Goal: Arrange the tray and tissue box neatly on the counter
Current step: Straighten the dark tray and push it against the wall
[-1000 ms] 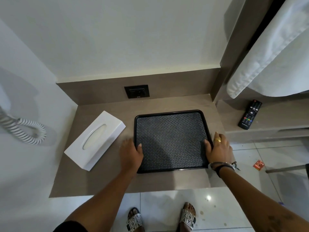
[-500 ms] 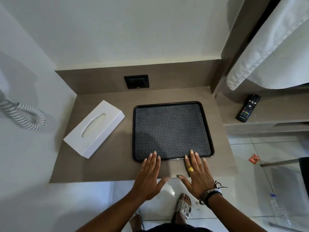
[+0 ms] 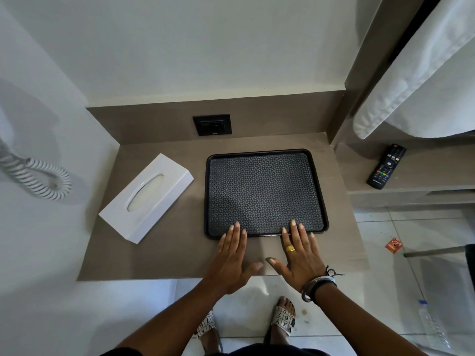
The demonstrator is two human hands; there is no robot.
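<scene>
- We count one black tray (image 3: 264, 191) with a patterned mat on the counter (image 3: 164, 258).
- One white tissue box (image 3: 146, 197) lies beside it.
- Two bare hands: left hand (image 3: 231, 260), right hand (image 3: 299, 255), each flat with fingers spread.
- One remote control (image 3: 386, 166) on the side shelf.
- One wall socket (image 3: 212, 124).
- One coiled cord (image 3: 43, 179).
- Two sandals (image 3: 282, 321) below.

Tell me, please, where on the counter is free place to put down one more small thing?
Bare counter lies between tissue box and tray, and along the front left edge. A narrow strip runs behind the tray, under the socket. The front middle is crowded: left hand and right hand.
</scene>
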